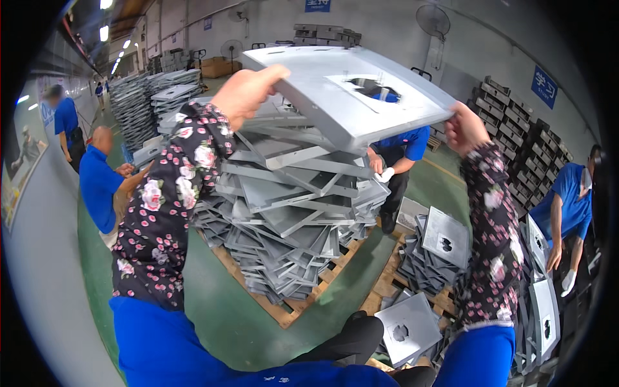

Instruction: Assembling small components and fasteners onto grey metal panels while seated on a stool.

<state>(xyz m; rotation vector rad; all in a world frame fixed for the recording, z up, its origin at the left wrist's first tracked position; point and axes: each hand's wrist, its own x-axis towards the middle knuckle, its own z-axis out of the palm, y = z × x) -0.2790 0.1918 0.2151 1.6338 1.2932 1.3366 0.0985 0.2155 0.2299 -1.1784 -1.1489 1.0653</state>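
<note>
Raised in front of me is a grey sheet-metal panel point(309, 90) with folded edges and a round cutout with small upright studs near its middle. My left hand point(250, 93) grips its left edge, fingers closed. At the opposite corner my right hand point(465, 129) is closed on the rim. Both forearms wear dark floral sleeves. Below and behind the panel rises a tall, uneven stack of similar metal panels point(290, 213), standing on a wooden pallet point(284, 315). The held panel hides part of the stack's top.
Several panels with cutouts point(407, 327) lie on another pallet point(380, 284) at my right. Co-workers in blue shirts stand or sit behind the stack, at the left point(103, 184) and at the far right point(567, 200). More stacks point(129, 109) stand back left; grey parts point(516, 129) line the right wall.
</note>
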